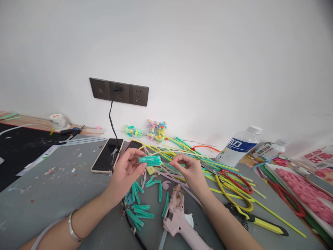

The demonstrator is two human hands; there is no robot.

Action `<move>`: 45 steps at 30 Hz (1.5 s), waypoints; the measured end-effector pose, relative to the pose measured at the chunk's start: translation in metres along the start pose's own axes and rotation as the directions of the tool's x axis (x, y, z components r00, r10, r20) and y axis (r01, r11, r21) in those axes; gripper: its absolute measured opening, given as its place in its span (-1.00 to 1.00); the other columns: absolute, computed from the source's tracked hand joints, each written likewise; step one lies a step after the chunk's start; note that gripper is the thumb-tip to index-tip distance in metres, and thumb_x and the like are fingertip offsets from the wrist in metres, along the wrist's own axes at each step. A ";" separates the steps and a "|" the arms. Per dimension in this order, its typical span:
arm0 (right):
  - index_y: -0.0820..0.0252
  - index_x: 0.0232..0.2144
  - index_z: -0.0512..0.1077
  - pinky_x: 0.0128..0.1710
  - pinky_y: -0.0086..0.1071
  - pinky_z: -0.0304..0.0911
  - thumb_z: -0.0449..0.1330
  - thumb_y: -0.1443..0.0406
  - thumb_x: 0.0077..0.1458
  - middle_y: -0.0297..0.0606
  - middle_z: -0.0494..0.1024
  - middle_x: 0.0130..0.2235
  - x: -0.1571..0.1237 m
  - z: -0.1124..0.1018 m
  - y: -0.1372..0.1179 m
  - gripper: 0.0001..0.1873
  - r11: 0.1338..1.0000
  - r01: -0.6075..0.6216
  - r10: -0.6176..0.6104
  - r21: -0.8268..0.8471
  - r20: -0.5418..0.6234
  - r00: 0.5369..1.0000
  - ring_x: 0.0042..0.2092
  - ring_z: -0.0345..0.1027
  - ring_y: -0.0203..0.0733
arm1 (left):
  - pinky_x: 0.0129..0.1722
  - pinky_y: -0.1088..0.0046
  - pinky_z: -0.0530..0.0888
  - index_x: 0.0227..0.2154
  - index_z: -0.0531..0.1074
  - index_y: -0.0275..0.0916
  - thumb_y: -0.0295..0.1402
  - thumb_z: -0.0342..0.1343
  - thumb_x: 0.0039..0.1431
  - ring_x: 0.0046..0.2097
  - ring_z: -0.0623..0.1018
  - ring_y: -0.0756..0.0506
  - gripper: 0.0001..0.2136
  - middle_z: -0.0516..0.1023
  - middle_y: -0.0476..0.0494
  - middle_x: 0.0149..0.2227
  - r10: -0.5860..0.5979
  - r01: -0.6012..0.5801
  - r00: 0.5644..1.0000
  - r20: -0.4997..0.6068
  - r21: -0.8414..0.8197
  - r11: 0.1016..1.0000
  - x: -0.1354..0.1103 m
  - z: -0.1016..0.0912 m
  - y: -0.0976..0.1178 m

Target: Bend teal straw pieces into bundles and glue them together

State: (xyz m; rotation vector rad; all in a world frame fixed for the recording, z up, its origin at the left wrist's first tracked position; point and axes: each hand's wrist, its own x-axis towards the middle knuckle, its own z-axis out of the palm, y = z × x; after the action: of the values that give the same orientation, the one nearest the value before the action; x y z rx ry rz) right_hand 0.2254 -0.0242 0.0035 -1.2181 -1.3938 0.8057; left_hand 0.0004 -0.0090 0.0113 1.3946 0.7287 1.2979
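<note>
My left hand (125, 173) pinches a small bundle of teal fuzzy pipe-cleaner pieces (150, 160) above the grey table (52, 194). My right hand (188, 170) hovers just right of the bundle, its fingers curled together over the pile; whether it holds anything is unclear. Several short teal pipe-cleaner pieces (139, 208) lie on the table below my hands. A pink glue gun (179, 220) lies between my forearms, nozzle pointing away from me.
Long yellow, green and pink pipe cleaners (208, 163) spread behind my hands. Yellow-and-red scissors (231, 184) and a yellow utility knife (257, 220) lie at right. Two phones (106, 159), two bottles (238, 146), small craft figures (156, 130) and a wall socket (119, 92) are further back.
</note>
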 end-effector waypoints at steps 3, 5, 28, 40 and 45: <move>0.14 -0.46 0.48 -0.29 -0.29 0.25 0.30 0.14 0.08 -0.25 0.51 -0.40 -0.002 0.001 -0.003 -0.79 0.998 0.030 -0.030 0.048 -0.003 1.000 -0.31 0.35 -0.13 | -0.39 0.51 0.48 -0.24 0.38 -0.20 -0.28 0.22 0.18 -0.30 0.49 -0.03 -0.83 0.49 -0.14 -0.20 -0.014 0.013 1.000 0.025 0.015 1.000 -0.001 -0.001 -0.002; 0.13 -0.44 0.46 -0.28 -0.30 0.24 0.29 0.15 0.11 -0.26 0.50 -0.39 -0.003 0.003 -0.005 -0.80 0.995 0.053 -0.053 0.082 0.000 0.999 -0.30 0.34 -0.14 | -0.36 0.51 0.48 -0.23 0.39 -0.20 -0.28 0.22 0.18 -0.25 0.50 -0.05 -0.83 0.49 -0.16 -0.18 -0.011 0.011 1.000 0.028 0.031 0.999 -0.001 -0.003 -0.003; 0.03 -0.31 0.64 -0.08 -0.25 0.26 0.21 0.04 0.19 -0.20 0.53 -0.17 -0.011 0.009 -0.008 -0.71 0.903 -0.093 -0.011 0.420 0.238 0.971 -0.09 0.35 -0.07 | -0.50 0.54 0.44 -0.20 0.46 -0.20 -0.22 0.13 0.26 -0.49 0.44 0.04 -0.82 0.42 -0.04 -0.35 -0.073 0.043 0.956 0.282 0.112 0.993 -0.002 -0.004 -0.005; -0.07 -0.04 0.58 0.29 -0.01 0.00 0.01 0.09 0.35 -0.18 0.43 0.13 -0.017 0.010 -0.020 -0.63 0.942 -0.068 -0.107 0.327 0.489 0.866 0.27 0.16 0.05 | -0.50 0.52 0.51 -0.33 0.53 -0.22 -0.29 0.23 0.17 -0.49 0.51 0.05 -0.89 0.46 -0.06 -0.27 -0.105 0.091 0.952 0.288 0.062 0.994 -0.001 -0.003 -0.015; -0.09 0.01 0.55 0.30 0.02 -0.02 -0.02 0.07 0.36 -0.19 0.42 0.16 -0.019 0.011 -0.021 -0.61 0.948 -0.042 -0.126 0.317 0.492 0.861 0.29 0.13 0.06 | -0.50 0.51 0.51 -0.33 0.54 -0.24 -0.31 0.24 0.15 -0.49 0.51 0.04 -0.89 0.47 -0.08 -0.29 -0.067 0.051 0.963 0.260 0.067 0.996 -0.001 -0.002 -0.012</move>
State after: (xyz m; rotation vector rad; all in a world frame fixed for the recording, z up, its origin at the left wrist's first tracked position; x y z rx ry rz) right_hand 0.2081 -0.0457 0.0157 -0.7418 -1.6194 1.3336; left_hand 0.0010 -0.0058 -0.0006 1.5464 0.6273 1.0270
